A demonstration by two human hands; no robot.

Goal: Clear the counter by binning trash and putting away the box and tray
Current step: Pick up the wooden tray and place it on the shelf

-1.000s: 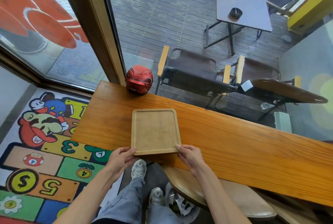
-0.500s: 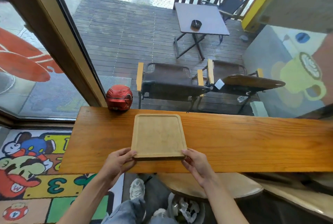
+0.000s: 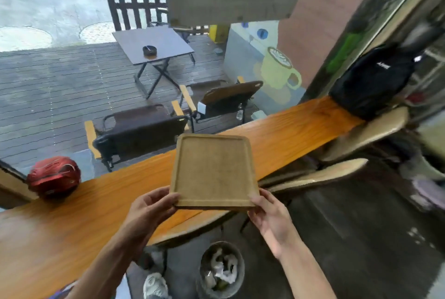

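Note:
An empty wooden tray (image 3: 213, 170) is held level in the air above the orange wooden counter (image 3: 72, 214). My left hand (image 3: 149, 207) grips its near left corner and my right hand (image 3: 269, 214) grips its near right corner. Below the counter a round grey bin (image 3: 222, 268) holds crumpled white paper trash. No box is in view.
A red helmet (image 3: 54, 177) sits on the counter at the left by the window. A black backpack (image 3: 370, 82) stands at the counter's far right end. Tan stools (image 3: 368, 132) are tucked under the counter on the right. Chairs and a table stand outside the glass.
Both hands have lifted the tray off the counter and carried it to the right. The view has swung right, bringing the backpack, stools and bin into sight.

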